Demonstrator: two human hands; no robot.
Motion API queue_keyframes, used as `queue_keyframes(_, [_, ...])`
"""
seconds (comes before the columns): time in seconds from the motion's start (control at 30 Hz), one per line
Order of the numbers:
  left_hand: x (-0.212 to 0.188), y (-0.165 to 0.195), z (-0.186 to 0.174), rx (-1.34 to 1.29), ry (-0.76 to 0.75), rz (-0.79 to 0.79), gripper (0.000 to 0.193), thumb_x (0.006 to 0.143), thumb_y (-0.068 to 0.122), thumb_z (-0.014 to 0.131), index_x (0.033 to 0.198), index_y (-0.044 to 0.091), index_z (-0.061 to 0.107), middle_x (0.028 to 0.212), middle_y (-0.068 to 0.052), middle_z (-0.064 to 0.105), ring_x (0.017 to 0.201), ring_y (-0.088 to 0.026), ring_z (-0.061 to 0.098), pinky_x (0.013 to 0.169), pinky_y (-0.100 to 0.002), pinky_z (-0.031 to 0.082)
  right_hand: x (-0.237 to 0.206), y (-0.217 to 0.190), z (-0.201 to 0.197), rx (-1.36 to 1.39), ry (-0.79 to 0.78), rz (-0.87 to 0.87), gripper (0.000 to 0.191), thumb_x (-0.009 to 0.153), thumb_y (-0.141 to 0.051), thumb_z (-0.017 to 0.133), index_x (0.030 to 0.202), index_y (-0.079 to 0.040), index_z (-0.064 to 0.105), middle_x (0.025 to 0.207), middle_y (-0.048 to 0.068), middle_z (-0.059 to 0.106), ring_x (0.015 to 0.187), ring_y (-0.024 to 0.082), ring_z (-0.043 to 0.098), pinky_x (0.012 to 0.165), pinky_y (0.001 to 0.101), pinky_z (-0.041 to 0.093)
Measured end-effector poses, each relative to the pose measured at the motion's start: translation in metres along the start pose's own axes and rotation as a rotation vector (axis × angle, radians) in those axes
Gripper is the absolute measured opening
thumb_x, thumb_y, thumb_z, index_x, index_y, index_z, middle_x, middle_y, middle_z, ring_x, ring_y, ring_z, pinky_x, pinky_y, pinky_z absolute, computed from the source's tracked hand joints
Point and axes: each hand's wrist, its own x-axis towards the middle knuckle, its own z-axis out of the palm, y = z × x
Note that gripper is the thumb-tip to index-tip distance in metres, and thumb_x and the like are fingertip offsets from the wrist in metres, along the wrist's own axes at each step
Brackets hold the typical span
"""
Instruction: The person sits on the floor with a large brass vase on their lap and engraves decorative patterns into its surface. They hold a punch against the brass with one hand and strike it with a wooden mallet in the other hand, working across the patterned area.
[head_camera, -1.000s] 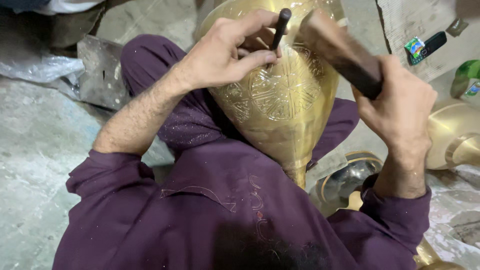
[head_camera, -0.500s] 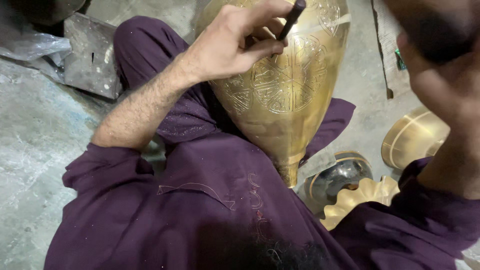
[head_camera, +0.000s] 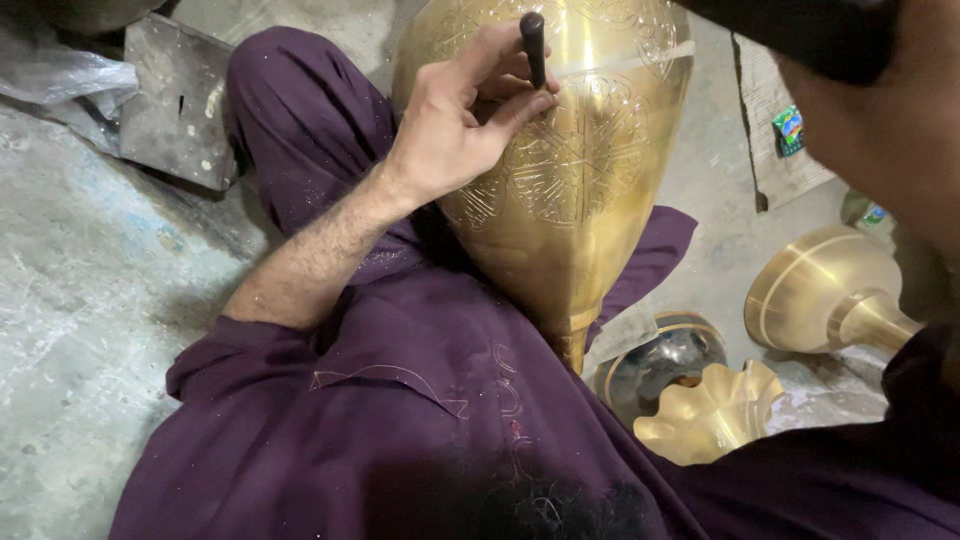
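Left fingers (head_camera: 500, 95) pinched on dark chisel (head_camera: 533, 45), tip against brass vase (head_camera: 590, 190) | right hand (head_camera: 880, 110) blurred, grip unclear

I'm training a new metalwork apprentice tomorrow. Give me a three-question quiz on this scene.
1. True or false: the left hand presses a dark punch against the engraved brass vessel.
2. The brass vessel rests on: A) a bench B) the person's lap C) a shelf
3. Fill in: the scalloped brass piece lies on the ____, near a flared brass base.

Key: 1 true; 2 B; 3 floor. The right hand, close to the camera, is blurred.
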Motion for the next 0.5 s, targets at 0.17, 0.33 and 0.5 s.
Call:
queue_keyframes(0.17, [-0.005,-0.001,0.003,0.079,0.079,0.011,0.033,0.107,-0.002,0.075,0.132,0.002,0.054,0.116,-0.014,0.077,0.108,-0.022,0.08,0.094,-0.033,0.066,0.01,-0.024,-0.017,-0.093,-0.031,-0.152,0.021,0.102,0.01,0.07,0.121,0.003,0.063,0.09,0.018,0.064,0.077,0.03,0.065,0.07,0.0369,0.049])
queue_keyframes(0.33, [-0.016,0.005,0.014,0.043,0.211,-0.017,0.035,0.108,0.0,0.073,0.133,0.0,0.049,0.113,-0.013,0.077,0.106,-0.022,0.08,0.095,-0.032,0.07,0.025,-0.048,-0.022,-0.293,-0.051,-0.14,0.019,0.09,0.006,0.071,0.108,0.003,0.065,0.079,0.02,0.063,0.068,0.034,0.063,0.062,0.04,0.05])
queue_keyframes(0.5, [-0.018,0.002,0.015,0.134,0.232,0.071,0.028,0.108,0.0,0.072,0.126,0.002,0.05,0.111,-0.015,0.077,0.104,-0.023,0.08,0.09,-0.031,0.067,0.036,-0.078,-0.029,-0.343,-0.083,-0.188,0.021,0.089,0.007,0.07,0.11,0.003,0.066,0.084,0.021,0.065,0.073,0.036,0.064,0.066,0.043,0.052])
